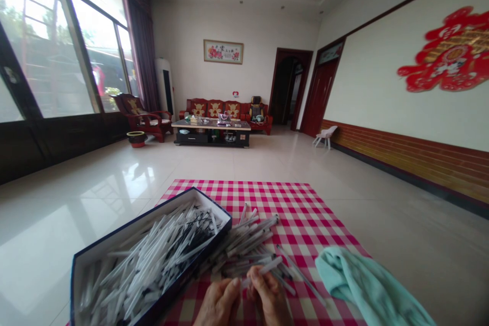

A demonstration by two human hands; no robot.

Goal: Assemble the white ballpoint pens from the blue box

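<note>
My left hand point(218, 303) and my right hand point(269, 299) meet at the bottom edge, fingers pinched together on one clear plastic pen barrel point(263, 270) that slants up to the right. Just beyond them a loose heap of clear pens point(248, 244) lies on the red-and-white checked cloth point(305, 214). To the left, a dark blue box point(114, 244) with a white inside holds several more pens, some with black parts showing.
A folded mint-green towel point(367, 285) lies on the cloth at the right. Glossy white floor tiles surround the cloth. A low coffee table point(211, 131), red sofa point(225, 109), armchair point(141, 114) and small white stool point(324, 136) stand far back.
</note>
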